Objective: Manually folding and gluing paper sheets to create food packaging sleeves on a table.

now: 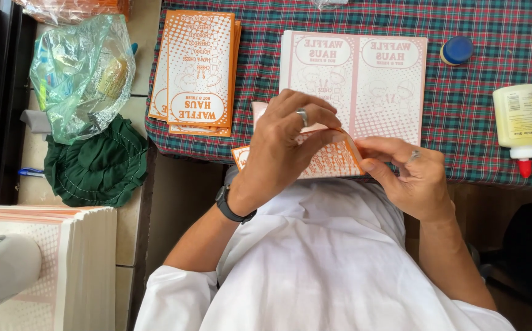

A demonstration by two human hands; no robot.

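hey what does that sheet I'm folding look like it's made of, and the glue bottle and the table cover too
Printed sheet: thin matte paper, likely; it creases under both hands, left hand and right hand.
Glue bottle: cream plastic, slightly glossy, with a red nozzle; opaque, smooth and moulded.
Table cover: seemingly woven cloth, matte, in a red and green plaid; it drapes over the table edge.

A small home-style packaging workspace: a checked tablecloth [474,73] across the top, printed paper stacks [198,70] upper left, a glue bottle [519,125] right, more sheets [64,270] lower left.
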